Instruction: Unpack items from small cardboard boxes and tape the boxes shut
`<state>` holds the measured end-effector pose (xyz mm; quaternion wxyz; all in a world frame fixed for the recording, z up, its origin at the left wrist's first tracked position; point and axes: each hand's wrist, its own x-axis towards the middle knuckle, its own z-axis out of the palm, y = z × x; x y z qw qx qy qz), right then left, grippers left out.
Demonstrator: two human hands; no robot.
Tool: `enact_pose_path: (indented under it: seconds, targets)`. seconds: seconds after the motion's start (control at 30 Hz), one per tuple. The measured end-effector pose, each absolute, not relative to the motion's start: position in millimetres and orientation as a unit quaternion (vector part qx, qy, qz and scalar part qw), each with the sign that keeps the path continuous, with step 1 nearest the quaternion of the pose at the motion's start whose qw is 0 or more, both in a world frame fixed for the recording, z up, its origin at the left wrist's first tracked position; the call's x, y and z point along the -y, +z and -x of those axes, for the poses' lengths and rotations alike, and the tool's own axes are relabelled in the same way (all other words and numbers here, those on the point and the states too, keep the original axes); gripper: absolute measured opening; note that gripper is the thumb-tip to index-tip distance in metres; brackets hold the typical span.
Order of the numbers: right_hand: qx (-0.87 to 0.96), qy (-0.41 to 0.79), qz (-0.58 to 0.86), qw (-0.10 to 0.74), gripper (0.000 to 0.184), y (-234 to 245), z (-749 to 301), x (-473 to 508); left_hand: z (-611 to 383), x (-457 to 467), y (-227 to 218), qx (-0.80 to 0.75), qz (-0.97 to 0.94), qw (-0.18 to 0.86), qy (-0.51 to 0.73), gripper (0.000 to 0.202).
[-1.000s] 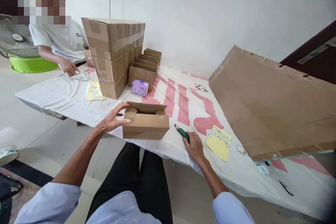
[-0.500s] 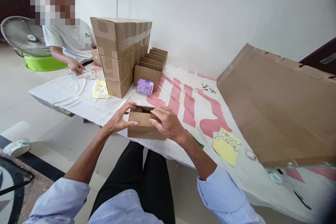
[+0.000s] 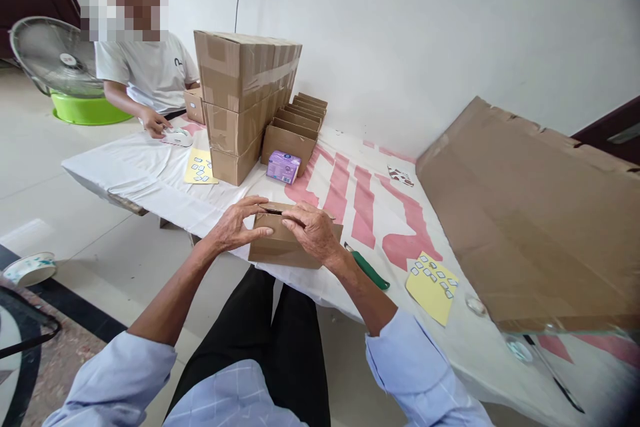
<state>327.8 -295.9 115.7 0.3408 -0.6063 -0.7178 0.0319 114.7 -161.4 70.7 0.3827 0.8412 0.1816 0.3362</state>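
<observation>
A small brown cardboard box (image 3: 280, 250) sits at the near edge of the white-and-red covered table (image 3: 350, 193). My left hand (image 3: 235, 227) grips its left end, fingers over the top flap. My right hand (image 3: 313, 230) presses down on the top flaps, fingers curled over them. A green-handled utility knife (image 3: 369, 269) lies on the cloth just right of my right wrist, untouched. A yellow sheet with several small stickers (image 3: 433, 285) lies further right.
A stack of taped cartons (image 3: 245, 103) and a row of open small boxes (image 3: 295, 123) stand behind, with a purple packet (image 3: 283, 167). A large flat cardboard sheet (image 3: 535, 213) covers the right. Another person (image 3: 145, 80) sits at far left by a fan (image 3: 57, 57).
My right hand left the green knife on the table and came onto the box top. Both hands have since pushed the open flaps down nearly flat.
</observation>
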Motion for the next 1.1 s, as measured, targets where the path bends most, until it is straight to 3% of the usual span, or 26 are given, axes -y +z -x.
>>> enact_pose_path:
  seconds: [0.3, 0.63, 0.9, 0.97, 1.1]
  targets:
    - [0.716, -0.054, 0.602, 0.349, 0.025, 98, -326, 293, -118, 164, 73, -0.204, -0.828, 0.396, 0.340, 0.043]
    - [0.708, -0.047, 0.611, 0.350, 0.025, 104, -344, 303, -123, 165, 82, -0.181, -0.839, 0.380, 0.345, 0.030]
    - [0.686, -0.048, 0.638, 0.345, 0.022, 111, -369, 326, -145, 169, 102, -0.136, -0.901, 0.274, 0.307, 0.020]
    - [0.685, -0.049, 0.633, 0.358, 0.023, 109, -371, 329, -153, 171, 103, -0.121, -0.908, 0.251, 0.314, 0.015]
    - [0.670, -0.048, 0.612, 0.418, 0.022, 102, -377, 333, -161, 173, 102, -0.079, -0.898, 0.230, 0.367, 0.022]
